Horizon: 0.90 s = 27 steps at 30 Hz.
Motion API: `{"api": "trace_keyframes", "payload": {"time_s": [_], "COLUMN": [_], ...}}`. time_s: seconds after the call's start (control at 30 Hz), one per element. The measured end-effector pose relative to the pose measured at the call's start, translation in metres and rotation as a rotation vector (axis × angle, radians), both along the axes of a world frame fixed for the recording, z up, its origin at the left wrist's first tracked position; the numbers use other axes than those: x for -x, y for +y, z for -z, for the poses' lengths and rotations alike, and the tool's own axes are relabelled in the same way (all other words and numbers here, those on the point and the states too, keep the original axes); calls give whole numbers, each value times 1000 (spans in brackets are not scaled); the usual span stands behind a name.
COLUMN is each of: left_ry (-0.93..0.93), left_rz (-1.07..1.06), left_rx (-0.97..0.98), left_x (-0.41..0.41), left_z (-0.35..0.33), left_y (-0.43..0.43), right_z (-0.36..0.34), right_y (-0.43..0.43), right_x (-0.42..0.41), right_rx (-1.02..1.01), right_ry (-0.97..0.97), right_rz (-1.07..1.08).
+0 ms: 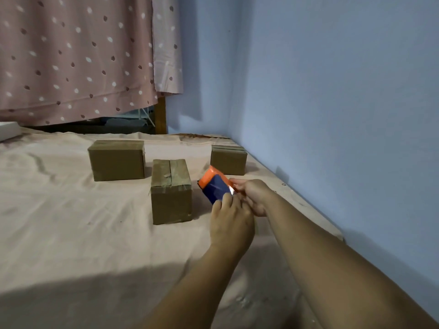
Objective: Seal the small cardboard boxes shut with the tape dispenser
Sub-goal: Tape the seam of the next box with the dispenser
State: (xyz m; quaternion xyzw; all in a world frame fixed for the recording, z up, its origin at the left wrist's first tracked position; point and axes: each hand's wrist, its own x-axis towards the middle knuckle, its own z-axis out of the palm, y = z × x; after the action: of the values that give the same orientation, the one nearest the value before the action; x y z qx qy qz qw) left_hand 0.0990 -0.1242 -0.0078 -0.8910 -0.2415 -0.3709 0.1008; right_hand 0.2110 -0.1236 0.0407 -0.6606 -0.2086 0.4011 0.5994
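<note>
Holding the orange-and-blue plastic tape dispenser (215,188) above the bed (71,222), near its right edge, both hands form the grip: the left hand (231,217) curls round the near end and the right hand (255,195) pinches that same end. Its long axis points away and leftward. The nearest brown cardboard box (171,193), tape already on top, stands just left; the left hand is nearer it.
</note>
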Motion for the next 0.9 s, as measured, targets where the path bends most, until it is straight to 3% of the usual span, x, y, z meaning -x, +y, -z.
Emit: {"api": "trace_keyframes", "payload": {"time_s": [0.27,0.4,0.53,0.6,0.73,0.9], "left_ry": [-113,-175,-354,-435,-443,-452], "left_rz": [-35,-36,69,93,129,127], "left_rx": [18,253,672,785,836,681], "left_x": [6,11,15,16,14,32], "left_z": [16,25,21,19,21,12], "left_y": [11,19,15,10,8,21], "right_z": [-4,-8,-7,-7,-7,-11], "right_y": [11,12,23,26,37,39], "right_x": [11,16,26,34,41,33], "right_rx": [100,182,383,532,597,502], "right_ry": [-99,-159,-577,-818,-1093,-1172], "right_rz": [-135,-155,-114,-127,-129,66]}}
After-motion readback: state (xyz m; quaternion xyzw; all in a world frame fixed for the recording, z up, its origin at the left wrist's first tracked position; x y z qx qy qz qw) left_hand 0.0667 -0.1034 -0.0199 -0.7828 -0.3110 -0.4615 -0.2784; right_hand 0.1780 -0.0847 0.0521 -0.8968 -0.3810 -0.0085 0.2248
